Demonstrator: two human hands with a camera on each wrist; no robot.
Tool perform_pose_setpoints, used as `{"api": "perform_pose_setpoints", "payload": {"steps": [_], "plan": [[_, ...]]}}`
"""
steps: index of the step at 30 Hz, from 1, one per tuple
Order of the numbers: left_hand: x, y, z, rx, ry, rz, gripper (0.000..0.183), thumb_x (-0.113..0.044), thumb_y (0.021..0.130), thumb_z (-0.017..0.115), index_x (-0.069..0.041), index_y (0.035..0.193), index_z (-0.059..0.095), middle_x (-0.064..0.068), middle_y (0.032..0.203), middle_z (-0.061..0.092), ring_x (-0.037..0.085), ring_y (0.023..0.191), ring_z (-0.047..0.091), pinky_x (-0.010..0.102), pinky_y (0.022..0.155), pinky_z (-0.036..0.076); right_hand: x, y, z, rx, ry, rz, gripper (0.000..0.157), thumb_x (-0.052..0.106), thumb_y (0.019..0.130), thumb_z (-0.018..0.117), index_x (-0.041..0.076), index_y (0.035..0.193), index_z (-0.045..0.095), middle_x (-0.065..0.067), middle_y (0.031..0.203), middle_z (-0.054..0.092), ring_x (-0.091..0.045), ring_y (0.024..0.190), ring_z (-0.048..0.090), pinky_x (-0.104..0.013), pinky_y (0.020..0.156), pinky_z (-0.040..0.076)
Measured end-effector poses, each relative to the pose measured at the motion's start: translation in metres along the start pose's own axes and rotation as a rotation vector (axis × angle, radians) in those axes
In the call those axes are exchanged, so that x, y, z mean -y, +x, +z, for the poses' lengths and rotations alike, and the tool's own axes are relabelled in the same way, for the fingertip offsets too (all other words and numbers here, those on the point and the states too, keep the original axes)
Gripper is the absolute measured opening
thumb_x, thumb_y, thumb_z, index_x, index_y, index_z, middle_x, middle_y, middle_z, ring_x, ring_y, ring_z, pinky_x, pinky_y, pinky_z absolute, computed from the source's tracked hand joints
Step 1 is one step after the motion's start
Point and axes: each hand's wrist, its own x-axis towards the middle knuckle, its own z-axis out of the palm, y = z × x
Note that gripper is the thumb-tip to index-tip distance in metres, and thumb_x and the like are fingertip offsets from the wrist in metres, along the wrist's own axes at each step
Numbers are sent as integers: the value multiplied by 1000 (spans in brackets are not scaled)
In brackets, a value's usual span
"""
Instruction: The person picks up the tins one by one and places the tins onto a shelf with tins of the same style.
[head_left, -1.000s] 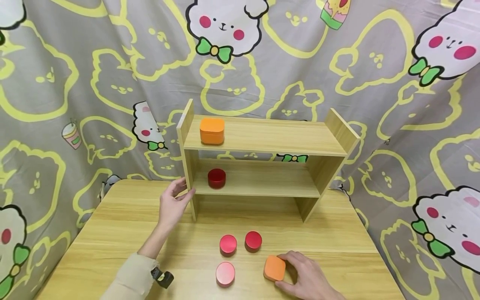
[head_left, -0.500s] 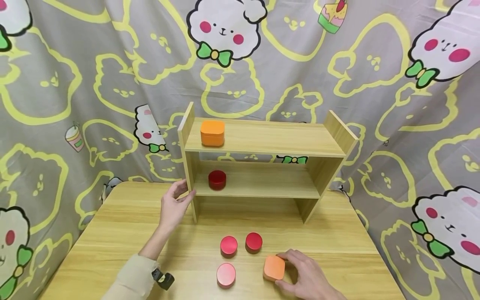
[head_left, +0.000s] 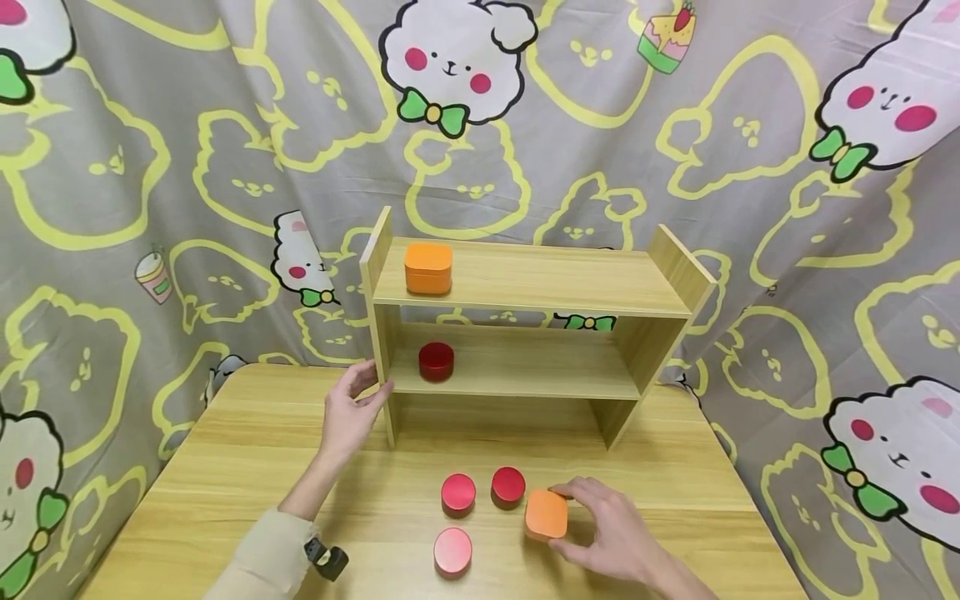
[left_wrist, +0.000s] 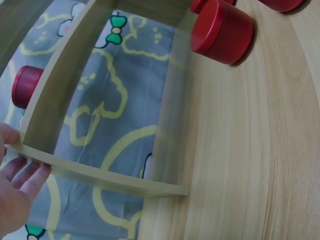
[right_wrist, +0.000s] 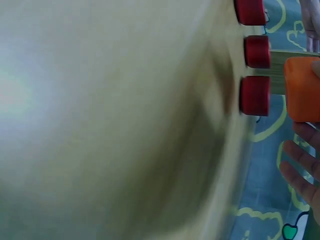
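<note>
Orange and smooth, with a plain flat top and rounded corners, the box (head_left: 546,514) is held just above the table (head_left: 675,479) at the near right, beside three red tins (head_left: 458,493). The right hand (head_left: 613,533) pinches it between thumb and fingertip, its other fingers apart. A second box (head_left: 428,271), also orange, with a seam round its side, stands at the left on the top board of the shelf (head_left: 555,275); a dark red tin (head_left: 437,362) sits below. The left hand (head_left: 348,414) has thumb and fingers clamped on the shelf's left side.
</note>
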Motion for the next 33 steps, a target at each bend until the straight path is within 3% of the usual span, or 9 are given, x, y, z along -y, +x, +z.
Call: {"api": "perform_pose_setpoints", "payload": {"steps": [4, 11, 16, 22, 26, 33], "plan": [[-1, 0, 0, 11, -7, -6, 40, -4, 96, 75, -1, 134, 64, 24, 130, 71, 19, 117, 68, 7, 86, 57, 1, 12, -5, -8, 4, -21, 60, 36, 67, 97, 23, 120, 72, 18, 110, 74, -4, 98, 71, -28, 78, 63], [0, 1, 1, 5, -9, 4, 38, -3, 96, 76, -1, 132, 66, 24, 128, 72, -4, 106, 64, 7, 85, 57, 3, 30, -17, -2, -26, -30, 62, 37, 67, 96, 22, 122, 72, 16, 113, 75, -10, 102, 73, -35, 81, 65], [2, 1, 1, -3, 21, 16, 39, -3, 95, 76, 1, 132, 65, 24, 127, 73, 2, 108, 66, 8, 85, 58, 3, 44, -28, -23, -33, -70, 61, 36, 66, 96, 24, 121, 72, 16, 110, 75, -9, 98, 72, -37, 80, 65], [3, 0, 1, 8, 43, 16, 38, -3, 96, 75, 1, 132, 64, 23, 127, 73, -8, 104, 63, 8, 85, 58, 3, 64, -41, -51, -1, -131, 58, 36, 68, 94, 24, 121, 72, 16, 107, 73, -8, 94, 70, -27, 72, 61], [3, 1, 1, 5, 39, 17, 38, -2, 95, 76, 1, 131, 64, 23, 126, 73, -10, 103, 62, 8, 85, 58, 4, 79, -52, -57, -4, -168, 59, 36, 68, 94, 23, 121, 72, 15, 107, 74, -6, 95, 70, -31, 75, 63], [3, 0, 1, -11, 46, 24, 37, -2, 95, 75, 1, 131, 65, 23, 125, 73, 2, 109, 67, 8, 86, 58, 9, 101, -69, -69, -6, -209, 60, 38, 69, 93, 21, 123, 72, 12, 108, 75, -9, 96, 71, -34, 79, 64]]}}
